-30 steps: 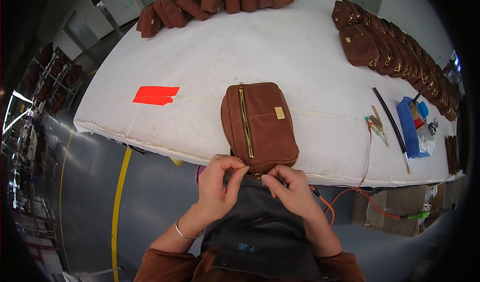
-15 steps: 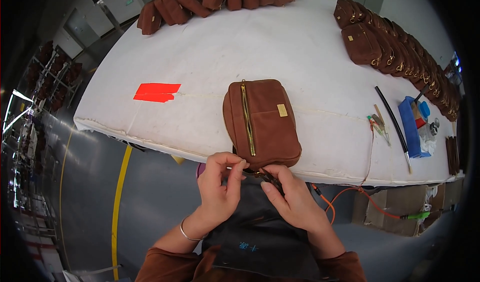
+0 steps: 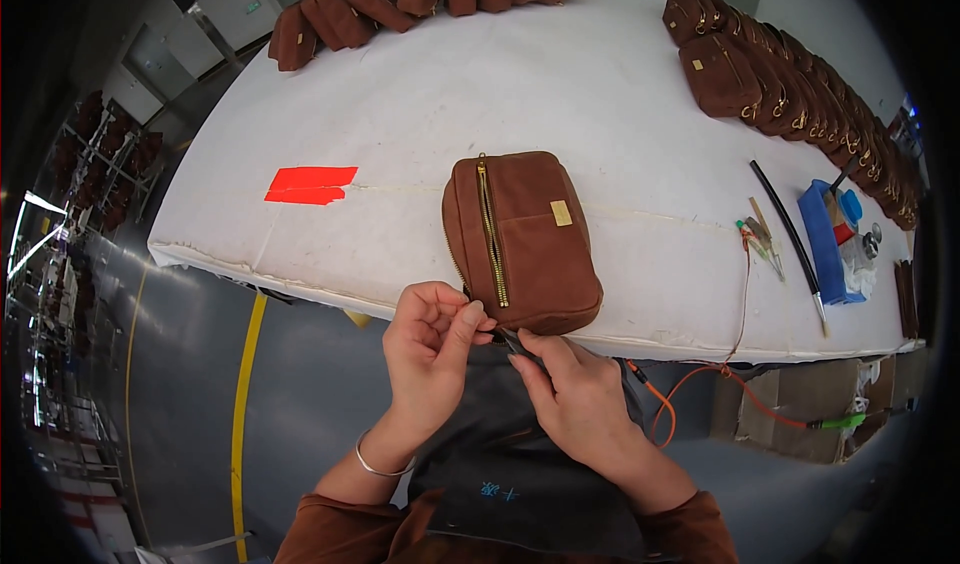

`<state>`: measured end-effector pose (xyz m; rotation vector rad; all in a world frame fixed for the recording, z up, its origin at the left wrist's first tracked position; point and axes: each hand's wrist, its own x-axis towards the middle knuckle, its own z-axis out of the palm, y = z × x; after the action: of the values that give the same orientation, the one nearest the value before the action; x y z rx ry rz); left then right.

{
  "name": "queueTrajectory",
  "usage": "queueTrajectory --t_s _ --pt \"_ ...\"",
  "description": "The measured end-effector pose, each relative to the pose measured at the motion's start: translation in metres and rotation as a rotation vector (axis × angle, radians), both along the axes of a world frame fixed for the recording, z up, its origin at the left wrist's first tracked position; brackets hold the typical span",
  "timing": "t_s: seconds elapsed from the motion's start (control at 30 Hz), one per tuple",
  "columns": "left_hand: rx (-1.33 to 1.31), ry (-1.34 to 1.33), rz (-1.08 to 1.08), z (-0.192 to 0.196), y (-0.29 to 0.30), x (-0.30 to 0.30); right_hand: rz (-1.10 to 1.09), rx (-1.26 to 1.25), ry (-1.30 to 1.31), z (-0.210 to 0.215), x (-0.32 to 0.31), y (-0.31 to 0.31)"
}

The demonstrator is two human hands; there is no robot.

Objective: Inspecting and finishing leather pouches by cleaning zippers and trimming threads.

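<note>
A brown bag [image 3: 530, 234] with a brass zipper and a small gold plate lies at the table's near edge. Just off its lower left corner, my left hand [image 3: 430, 344] is closed in a pinch; what its fingertips grip is too small to make out. My right hand [image 3: 580, 389] is closed around a small dark pointed tool [image 3: 518, 346], perhaps thread snips, mostly hidden by the fingers. The tool's tip points toward my left fingertips, close to the bag's lower edge.
Brown bags [image 3: 330, 14] line the far edge, and more are stacked [image 3: 800, 94] at the far right. A blue bin [image 3: 822, 244], a black-handled brush [image 3: 785, 224] and small tools [image 3: 762, 239] lie right. Red tape [image 3: 310, 185] marks the white table [image 3: 380, 234]. An orange hose [image 3: 760, 409] hangs below.
My left hand has shifted slightly up and left, its fingers curling more. My right hand's grip on the dark tool has turned, its tip now nearer the left fingertips. The bag is barely shifted.
</note>
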<state>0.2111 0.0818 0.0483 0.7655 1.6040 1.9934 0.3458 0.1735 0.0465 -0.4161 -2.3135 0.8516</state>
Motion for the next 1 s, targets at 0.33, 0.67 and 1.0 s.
queueTrajectory --t_s 0.33,0.67,1.0 --pt "0.017 -0.016 0.004 -0.0015 -0.0002 -0.0004 -0.011 0.059 -0.036 0.0064 -0.0030 -0.0010" --pt "0.023 -0.038 -0.025 -0.0029 -0.0022 -0.0019 -0.043 0.047 -0.076 0.0094 -0.0053 -0.0032" --pt "0.021 -0.044 -0.036 -0.0031 -0.0038 -0.0013 -0.038 0.157 -0.099 0.0066 -0.0062 -0.0034"
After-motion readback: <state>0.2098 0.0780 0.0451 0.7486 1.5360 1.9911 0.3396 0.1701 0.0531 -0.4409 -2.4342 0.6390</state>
